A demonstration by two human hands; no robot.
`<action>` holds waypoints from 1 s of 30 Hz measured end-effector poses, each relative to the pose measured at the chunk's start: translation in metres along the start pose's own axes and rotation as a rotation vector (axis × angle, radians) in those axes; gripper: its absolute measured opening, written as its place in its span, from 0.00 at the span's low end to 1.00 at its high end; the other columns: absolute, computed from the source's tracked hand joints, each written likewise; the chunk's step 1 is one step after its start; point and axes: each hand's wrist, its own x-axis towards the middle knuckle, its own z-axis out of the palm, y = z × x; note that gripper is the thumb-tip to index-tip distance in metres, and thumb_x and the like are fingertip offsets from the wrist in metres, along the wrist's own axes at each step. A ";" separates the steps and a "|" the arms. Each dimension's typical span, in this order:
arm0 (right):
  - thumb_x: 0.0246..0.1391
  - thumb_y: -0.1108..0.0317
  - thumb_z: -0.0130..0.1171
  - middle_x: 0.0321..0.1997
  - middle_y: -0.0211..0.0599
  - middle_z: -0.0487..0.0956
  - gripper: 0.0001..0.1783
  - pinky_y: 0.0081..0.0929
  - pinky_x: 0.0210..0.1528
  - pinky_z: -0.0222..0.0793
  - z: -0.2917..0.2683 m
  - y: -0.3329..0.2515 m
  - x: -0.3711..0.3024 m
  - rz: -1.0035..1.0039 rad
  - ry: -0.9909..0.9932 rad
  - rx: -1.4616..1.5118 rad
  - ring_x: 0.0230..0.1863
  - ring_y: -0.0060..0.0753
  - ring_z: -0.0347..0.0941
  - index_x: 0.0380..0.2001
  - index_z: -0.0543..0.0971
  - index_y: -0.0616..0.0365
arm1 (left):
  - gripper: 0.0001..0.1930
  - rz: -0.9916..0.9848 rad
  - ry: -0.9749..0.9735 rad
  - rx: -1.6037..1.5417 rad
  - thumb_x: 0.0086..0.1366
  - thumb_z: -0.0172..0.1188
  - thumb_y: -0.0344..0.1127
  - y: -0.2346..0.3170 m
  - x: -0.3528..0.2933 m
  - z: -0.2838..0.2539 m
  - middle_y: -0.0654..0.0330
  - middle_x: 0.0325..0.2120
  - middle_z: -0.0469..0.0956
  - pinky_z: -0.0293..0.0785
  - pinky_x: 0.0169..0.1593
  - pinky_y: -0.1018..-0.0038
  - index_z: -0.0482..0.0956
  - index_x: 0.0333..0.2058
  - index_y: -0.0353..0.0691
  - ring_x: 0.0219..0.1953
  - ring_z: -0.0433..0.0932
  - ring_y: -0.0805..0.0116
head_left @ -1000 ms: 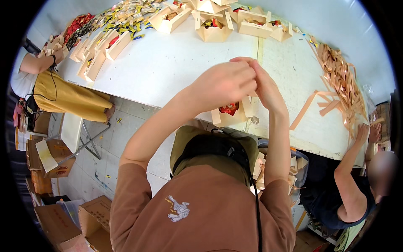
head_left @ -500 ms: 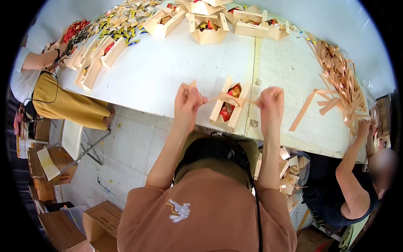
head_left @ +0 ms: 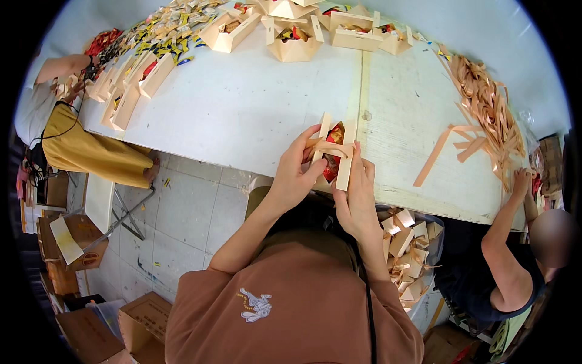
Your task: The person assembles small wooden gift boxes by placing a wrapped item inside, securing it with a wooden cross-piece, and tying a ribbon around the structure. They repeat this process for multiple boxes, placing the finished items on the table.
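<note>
Between my hands, at the near edge of the table, is a small cream cardboard gift box [head_left: 344, 171] with raised sides. Red and gold wrapped sweets [head_left: 334, 134] show inside it. A tan ribbon [head_left: 331, 147] runs across the top of the box. My left hand [head_left: 296, 173] grips the box's left side, fingers at the far part and thumb near the middle. Along the right side lies my right hand [head_left: 357, 197], its fingers against the outer wall and its thumb by the near end. The ribbon's ends are mostly hidden by my hands.
A heap of tan ribbons [head_left: 485, 103] lies on the right. Several filled boxes [head_left: 294, 45] stand at the back and left, beside piled wrapped sweets [head_left: 176, 30]. Below the table a bag [head_left: 415, 249] holds more boxes. Co-workers sit at the left and right.
Both hands have come inward from holding the ribbon ends stretched out sideways. They now press against the box's two sides. The ribbon's ends no longer stretch out past the box.
</note>
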 end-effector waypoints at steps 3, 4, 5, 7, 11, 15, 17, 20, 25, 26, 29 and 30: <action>0.47 0.75 0.56 0.61 0.64 0.63 0.50 0.50 0.66 0.56 -0.001 -0.004 0.000 0.044 0.047 -0.146 0.60 0.62 0.59 0.71 0.43 0.75 | 0.32 0.003 -0.006 0.033 0.64 0.57 0.25 -0.002 0.000 -0.001 0.51 0.50 0.76 0.73 0.54 0.73 0.59 0.66 0.31 0.48 0.76 0.70; 0.46 0.74 0.57 0.61 0.63 0.62 0.51 0.49 0.65 0.58 -0.003 -0.005 0.002 0.054 0.083 -0.056 0.60 0.62 0.60 0.71 0.44 0.74 | 0.31 0.008 0.000 0.034 0.64 0.57 0.25 -0.002 0.000 0.000 0.51 0.51 0.75 0.73 0.54 0.73 0.60 0.66 0.30 0.48 0.76 0.70; 0.45 0.73 0.58 0.61 0.62 0.61 0.52 0.48 0.65 0.60 -0.007 -0.007 0.007 0.064 0.118 0.033 0.60 0.62 0.60 0.71 0.44 0.72 | 0.31 0.012 0.006 0.036 0.65 0.57 0.25 -0.002 -0.001 0.001 0.51 0.51 0.75 0.73 0.54 0.73 0.60 0.66 0.30 0.48 0.76 0.70; 0.43 0.72 0.60 0.62 0.61 0.59 0.54 0.48 0.63 0.63 -0.015 -0.011 0.015 0.082 0.116 0.140 0.61 0.61 0.61 0.72 0.45 0.69 | 0.31 0.048 0.018 0.088 0.64 0.58 0.26 -0.004 0.000 0.000 0.53 0.48 0.74 0.74 0.50 0.73 0.61 0.65 0.31 0.45 0.75 0.69; 0.41 0.70 0.62 0.64 0.61 0.56 0.55 0.46 0.59 0.69 -0.028 -0.012 0.024 0.072 -0.026 0.068 0.60 0.60 0.64 0.72 0.47 0.67 | 0.30 0.017 0.017 0.335 0.64 0.59 0.25 0.001 0.000 -0.004 0.63 0.39 0.71 0.71 0.40 0.79 0.64 0.65 0.33 0.36 0.70 0.78; 0.42 0.69 0.64 0.62 0.63 0.60 0.52 0.45 0.57 0.70 -0.035 -0.016 0.029 0.016 -0.100 -0.181 0.55 0.59 0.68 0.69 0.53 0.72 | 0.31 0.077 0.045 0.421 0.62 0.61 0.30 0.009 0.002 -0.003 0.57 0.34 0.67 0.71 0.37 0.71 0.65 0.63 0.32 0.33 0.69 0.66; 0.45 0.67 0.65 0.61 0.64 0.63 0.49 0.44 0.55 0.71 -0.038 -0.008 0.030 -0.123 -0.062 -0.331 0.52 0.58 0.69 0.67 0.55 0.76 | 0.31 0.080 0.047 0.411 0.62 0.60 0.30 0.009 0.002 -0.002 0.56 0.35 0.67 0.71 0.37 0.71 0.65 0.63 0.31 0.33 0.69 0.66; 0.49 0.65 0.65 0.60 0.67 0.67 0.46 0.43 0.52 0.71 -0.024 0.003 0.026 -0.189 -0.014 -0.439 0.48 0.56 0.70 0.66 0.57 0.79 | 0.30 0.047 0.058 0.438 0.62 0.59 0.29 0.018 0.001 0.002 0.55 0.35 0.67 0.70 0.37 0.70 0.64 0.63 0.30 0.33 0.69 0.65; 0.51 0.64 0.63 0.65 0.68 0.65 0.46 0.42 0.50 0.70 0.009 0.005 0.011 -0.182 0.038 -0.432 0.45 0.56 0.69 0.66 0.56 0.79 | 0.31 0.067 0.025 0.468 0.64 0.54 0.28 0.009 -0.001 0.008 0.52 0.37 0.66 0.70 0.37 0.69 0.60 0.65 0.26 0.33 0.69 0.62; 0.51 0.65 0.63 0.66 0.69 0.64 0.45 0.42 0.50 0.70 0.007 0.000 0.012 -0.186 0.039 -0.437 0.45 0.57 0.69 0.67 0.57 0.78 | 0.31 0.057 0.010 0.450 0.65 0.53 0.28 0.008 -0.001 0.008 0.52 0.38 0.66 0.70 0.37 0.69 0.59 0.65 0.26 0.33 0.69 0.62; 0.54 0.67 0.61 0.67 0.67 0.63 0.41 0.42 0.50 0.70 0.003 -0.006 0.013 -0.208 0.044 -0.347 0.45 0.57 0.70 0.67 0.58 0.74 | 0.32 0.084 -0.041 0.445 0.66 0.53 0.30 0.012 -0.002 0.000 0.52 0.38 0.66 0.69 0.39 0.69 0.57 0.66 0.24 0.34 0.69 0.62; 0.55 0.68 0.60 0.67 0.66 0.64 0.39 0.42 0.51 0.70 0.000 -0.004 0.014 -0.216 0.051 -0.307 0.45 0.57 0.70 0.67 0.59 0.72 | 0.32 0.093 -0.046 0.445 0.67 0.53 0.31 0.012 -0.003 0.000 0.52 0.38 0.65 0.69 0.39 0.70 0.57 0.66 0.23 0.34 0.68 0.62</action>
